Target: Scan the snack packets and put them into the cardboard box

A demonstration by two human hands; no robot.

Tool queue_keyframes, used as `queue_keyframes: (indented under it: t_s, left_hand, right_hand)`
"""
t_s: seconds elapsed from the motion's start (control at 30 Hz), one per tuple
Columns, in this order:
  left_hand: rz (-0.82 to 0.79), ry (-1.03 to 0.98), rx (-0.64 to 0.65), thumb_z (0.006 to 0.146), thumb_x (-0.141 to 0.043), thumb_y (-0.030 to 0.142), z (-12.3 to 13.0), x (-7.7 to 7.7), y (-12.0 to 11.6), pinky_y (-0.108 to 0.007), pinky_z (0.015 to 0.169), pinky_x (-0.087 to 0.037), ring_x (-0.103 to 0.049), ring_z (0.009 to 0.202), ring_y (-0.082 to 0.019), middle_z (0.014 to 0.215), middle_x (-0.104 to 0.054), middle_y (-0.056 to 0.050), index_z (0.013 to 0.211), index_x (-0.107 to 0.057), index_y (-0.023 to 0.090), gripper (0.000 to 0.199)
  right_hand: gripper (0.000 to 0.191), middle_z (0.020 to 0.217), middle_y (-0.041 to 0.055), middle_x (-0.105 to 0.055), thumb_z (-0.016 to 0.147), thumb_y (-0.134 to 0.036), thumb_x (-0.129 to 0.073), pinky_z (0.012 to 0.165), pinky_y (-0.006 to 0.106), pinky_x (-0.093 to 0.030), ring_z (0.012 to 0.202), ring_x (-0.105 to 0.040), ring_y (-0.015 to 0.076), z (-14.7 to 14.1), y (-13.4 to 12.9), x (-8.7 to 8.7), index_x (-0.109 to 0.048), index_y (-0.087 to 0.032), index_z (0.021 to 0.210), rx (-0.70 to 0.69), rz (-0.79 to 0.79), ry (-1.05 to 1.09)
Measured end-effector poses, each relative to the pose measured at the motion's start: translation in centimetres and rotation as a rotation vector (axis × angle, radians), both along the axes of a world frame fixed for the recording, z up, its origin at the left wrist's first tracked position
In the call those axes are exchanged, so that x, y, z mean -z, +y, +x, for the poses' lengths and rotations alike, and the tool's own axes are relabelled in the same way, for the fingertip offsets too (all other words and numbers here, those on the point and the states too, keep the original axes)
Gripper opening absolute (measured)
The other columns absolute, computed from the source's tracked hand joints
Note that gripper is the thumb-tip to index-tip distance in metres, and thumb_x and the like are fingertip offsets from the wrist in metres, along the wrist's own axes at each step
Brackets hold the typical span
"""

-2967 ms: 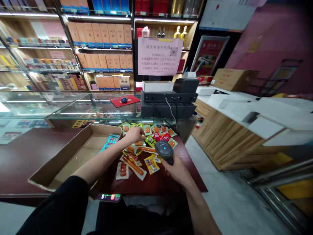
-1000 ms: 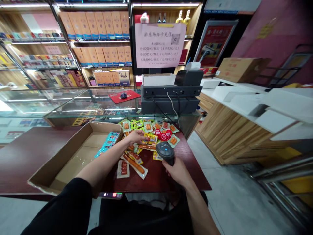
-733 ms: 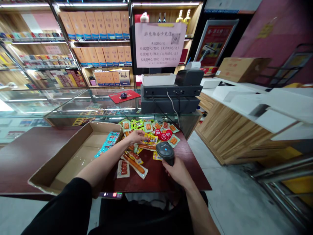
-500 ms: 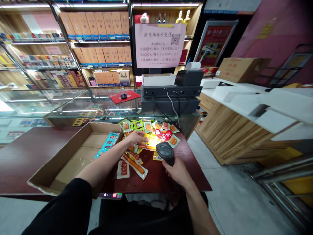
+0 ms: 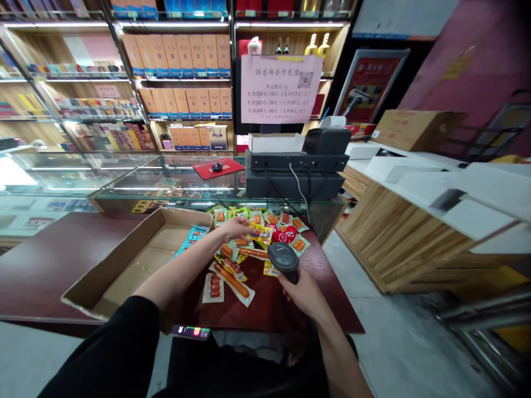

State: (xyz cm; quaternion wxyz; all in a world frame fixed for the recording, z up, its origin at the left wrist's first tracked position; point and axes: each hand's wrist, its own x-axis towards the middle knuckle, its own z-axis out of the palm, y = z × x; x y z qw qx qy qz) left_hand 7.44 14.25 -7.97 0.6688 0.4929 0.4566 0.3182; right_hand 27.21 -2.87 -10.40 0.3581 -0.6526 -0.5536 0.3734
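Observation:
My left hand (image 5: 237,228) pinches a yellow snack packet (image 5: 261,233) by its left end, above a spread of packaged sausages. Gripped in my right hand (image 5: 302,290) is a dark handheld barcode scanner (image 5: 284,258), its head close to the packet's lower right. Around them lie a long sausage in clear wrap (image 5: 232,281), a pack of small red sausages (image 5: 214,287), a red packet (image 5: 284,234) and several other sausage packs. Inside the open cardboard box (image 5: 136,265), left of my left forearm, lies a strip of blue packets (image 5: 194,237).
The dark red table (image 5: 265,309) meets a glass display counter (image 5: 174,176) holding a mouse (image 5: 217,166) on a red mat. Behind the table stands a cash drawer unit (image 5: 295,182) with hanging cables. A phone (image 5: 191,331) sits at the table's front edge.
The bright scanner light on the yellow packet has gone out. My left hand still holds the packet, which appears slightly tilted. The whole view has shifted a little down and right.

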Motion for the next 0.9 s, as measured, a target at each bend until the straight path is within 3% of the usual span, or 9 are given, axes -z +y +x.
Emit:
queue_keyframes:
  t_s: [0.13, 0.33, 0.43, 0.57, 0.73, 0.9]
  left_hand:
    - [0.042, 0.017, -0.05, 0.043, -0.09, 0.019, -3.7, -1.8, 0.7, -0.033, 0.067, -0.059, -0.067, 0.07, -0.015, 0.069, -0.066, 0.0, 0.074, -0.055, 0.013, 0.048]
    - [0.04, 0.193, -0.049, 0.046, -0.088, 0.026, -13.9, -3.7, -1.6, -0.031, 0.068, -0.057, -0.066, 0.071, -0.016, 0.076, -0.07, -0.004, 0.075, -0.066, 0.011, 0.04]
    - [-0.006, 0.262, -0.091, 0.042, -0.089, 0.028, -18.3, -3.0, -3.9, -0.03, 0.067, -0.056, -0.066, 0.069, -0.017, 0.075, -0.07, -0.004, 0.074, -0.067, 0.011, 0.042]
    - [-0.078, 0.265, -0.068, 0.04, -0.089, 0.033, -22.0, -1.4, -6.6, -0.029, 0.066, -0.054, -0.067, 0.073, -0.018, 0.076, -0.071, -0.004, 0.071, -0.066, 0.013, 0.043]
    - [-0.132, 0.306, -0.023, 0.04, -0.089, 0.034, -24.6, 0.1, -8.9, -0.025, 0.066, -0.052, -0.066, 0.072, -0.016, 0.079, -0.072, -0.004, 0.075, -0.068, 0.014, 0.046]
    - [-0.194, 0.309, 0.033, 0.039, -0.089, 0.035, -25.8, 1.8, -9.9, -0.027, 0.067, -0.052, -0.065, 0.069, -0.016, 0.075, -0.072, -0.004, 0.073, -0.068, 0.013, 0.046]
  right_hand:
    - [0.023, 0.052, -0.0029, -0.06, 0.08, -0.039, -0.058, 0.043, 0.024, -0.043, 0.043, -0.058, 0.0152, -0.9, 0.5, -0.4, -0.056, -0.018, 0.088, -0.052, 0.029, -0.006]
    - [0.024, 0.051, -0.0021, -0.059, 0.081, -0.042, -0.057, 0.043, 0.024, -0.043, 0.041, -0.056, 0.0143, -3.6, 1.8, -0.1, -0.055, -0.018, 0.084, -0.145, 0.022, -0.001]
    - [0.027, 0.052, -0.0012, -0.061, 0.079, -0.04, -0.059, 0.047, 0.025, -0.045, 0.045, -0.058, 0.0159, -5.5, 2.5, -0.1, -0.059, -0.017, 0.09, -0.19, 0.051, -0.024]
    - [0.032, 0.062, 0.0023, -0.066, 0.077, -0.039, -0.06, 0.058, 0.029, -0.049, 0.061, -0.065, 0.0206, -8.2, 3.1, -0.5, -0.064, -0.015, 0.098, -0.243, 0.121, -0.077]
    - [0.03, 0.072, 0.005, -0.07, 0.076, -0.038, -0.06, 0.069, 0.032, -0.051, 0.075, -0.067, 0.023, -10.9, 3.1, -0.9, -0.067, -0.016, 0.096, -0.283, 0.159, -0.156]
    - [0.031, 0.071, 0.005, -0.07, 0.075, -0.039, -0.062, 0.064, 0.031, -0.051, 0.077, -0.068, 0.024, -12.9, 3.1, -0.3, -0.066, -0.018, 0.097, -0.339, 0.125, -0.098]
